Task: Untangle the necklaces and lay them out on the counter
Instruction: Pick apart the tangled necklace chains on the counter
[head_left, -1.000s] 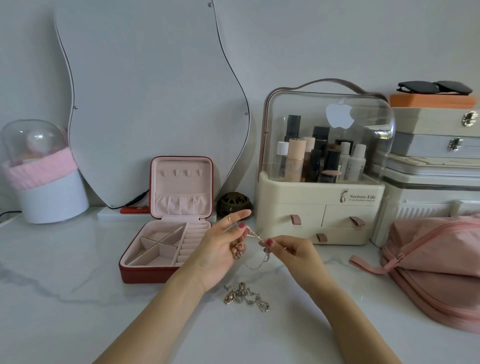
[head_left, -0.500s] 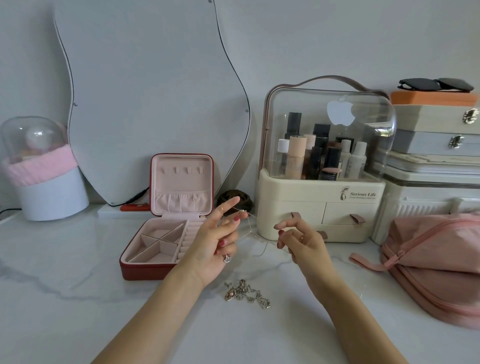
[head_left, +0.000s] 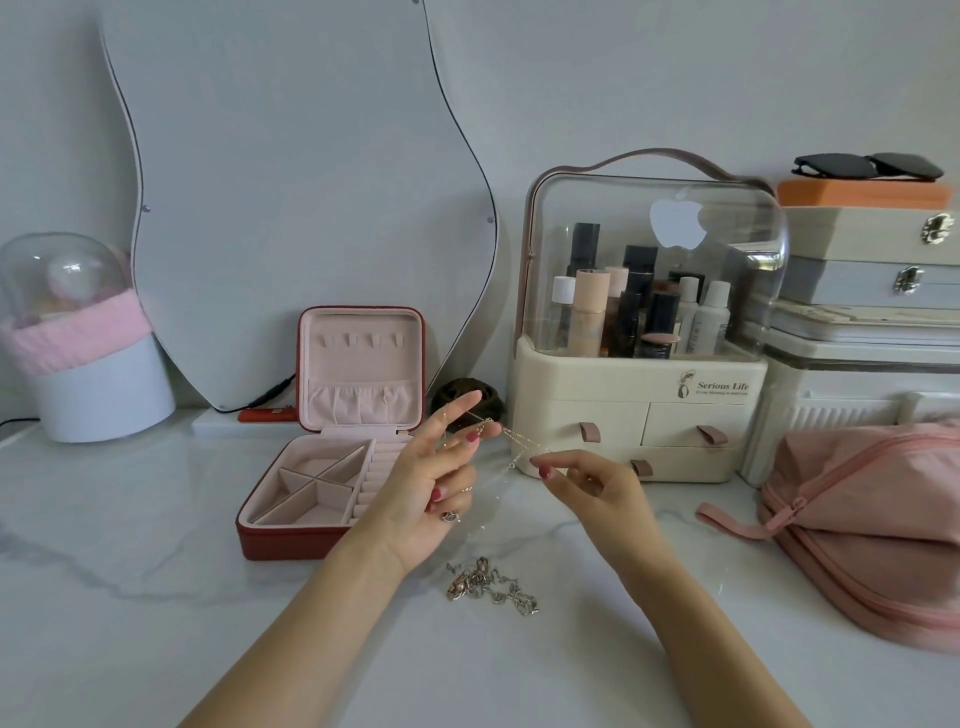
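A thin gold necklace chain (head_left: 521, 443) hangs stretched between my two hands above the white marble counter (head_left: 130, 597). My left hand (head_left: 431, 483) pinches one end between thumb and middle finger, index finger pointing up; a small pendant (head_left: 451, 516) dangles by its palm. My right hand (head_left: 592, 488) pinches the chain's other part with thumb and fingertips. Below and between my wrists, a tangled heap of silver and gold necklaces (head_left: 491, 587) lies on the counter.
An open red jewellery box (head_left: 332, 447) with pink lining stands left of my hands. Behind are a wavy mirror (head_left: 291, 197), a cream cosmetics organiser (head_left: 639, 332) and stacked boxes (head_left: 872, 270). A pink pouch (head_left: 872, 525) lies at the right, a domed white container (head_left: 78, 338) at far left.
My hands drew apart and rose slightly, pulling a single thin chain taut between them. The bunched jewellery seen in my left hand a second ago is now only a dangling pendant.
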